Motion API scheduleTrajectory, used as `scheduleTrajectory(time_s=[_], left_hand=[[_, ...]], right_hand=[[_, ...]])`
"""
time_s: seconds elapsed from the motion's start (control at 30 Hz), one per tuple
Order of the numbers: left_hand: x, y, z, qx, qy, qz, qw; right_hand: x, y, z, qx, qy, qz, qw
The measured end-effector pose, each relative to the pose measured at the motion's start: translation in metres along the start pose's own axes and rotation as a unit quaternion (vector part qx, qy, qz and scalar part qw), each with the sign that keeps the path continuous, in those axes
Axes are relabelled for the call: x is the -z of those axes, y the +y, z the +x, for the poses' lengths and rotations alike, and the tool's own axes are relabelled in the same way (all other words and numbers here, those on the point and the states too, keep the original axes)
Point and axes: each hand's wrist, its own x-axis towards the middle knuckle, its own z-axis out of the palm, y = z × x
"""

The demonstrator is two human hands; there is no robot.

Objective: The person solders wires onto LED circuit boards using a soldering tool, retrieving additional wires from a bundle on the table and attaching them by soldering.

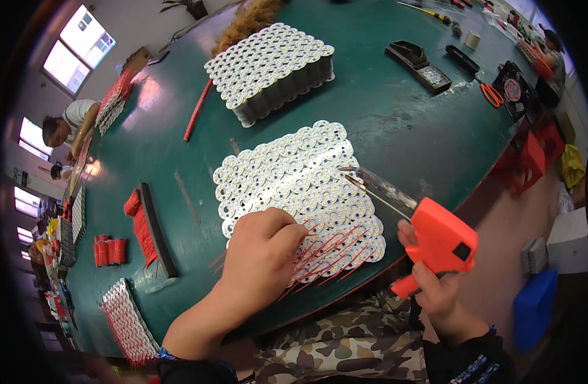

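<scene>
In front of me on the green table lies a sheet of joined round white LED boards (287, 173), dotted with small yellow chips. Thin red wires (332, 253) stick out across its near right part. My left hand (259, 253) rests over the near left part, fingers pinched at a red wire; the exact grip is partly hidden. My right hand (438, 291) holds an orange-red soldering gun (444, 237) by its handle. The gun's metal tip and thin feed tube point left, over the sheet's right edge; whether the tip touches a board cannot be told.
A thick stack of similar boards (275, 70) stands farther back. Bundles of red wire (109, 251), a dark bar (158, 230) and a wired sheet (129, 320) lie left. A black tray (419, 67), red scissors (492, 95) and a fan (517, 89) lie right. Other people work around the table.
</scene>
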Motion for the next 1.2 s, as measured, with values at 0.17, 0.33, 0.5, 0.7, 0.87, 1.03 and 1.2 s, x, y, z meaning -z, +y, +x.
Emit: scheduleTrajectory(time_s=[0.17,0.33,0.5,0.7,0.87,1.03,1.2], left_hand=[[0.014,0.006,0.005,0.007,0.008,0.022,1.000],[0.012,0.009,0.003,-0.006,-0.001,0.062,0.998],[-0.003,0.011,0.008,-0.052,0.010,0.118,0.992],[-0.012,0.013,0.017,-0.073,0.003,0.129,0.989],[-0.019,0.010,0.017,-0.057,-0.005,0.130,0.990],[-0.022,0.008,0.018,-0.044,-0.006,0.121,0.992],[-0.021,0.007,0.018,-0.046,-0.011,0.114,0.992]], right_hand=[[-0.014,0.007,0.006,-0.045,-0.009,0.074,0.996],[-0.022,-0.002,-0.001,-0.055,-0.025,0.052,0.997],[-0.019,0.007,-0.014,-0.037,-0.023,0.035,0.998],[0.010,0.007,-0.008,0.033,-0.126,-0.047,0.990],[0.028,0.013,-0.016,0.049,-0.117,-0.142,0.982],[0.032,0.010,-0.009,0.178,-0.125,-0.251,0.943],[0.031,0.009,-0.007,0.183,-0.133,-0.227,0.947]])
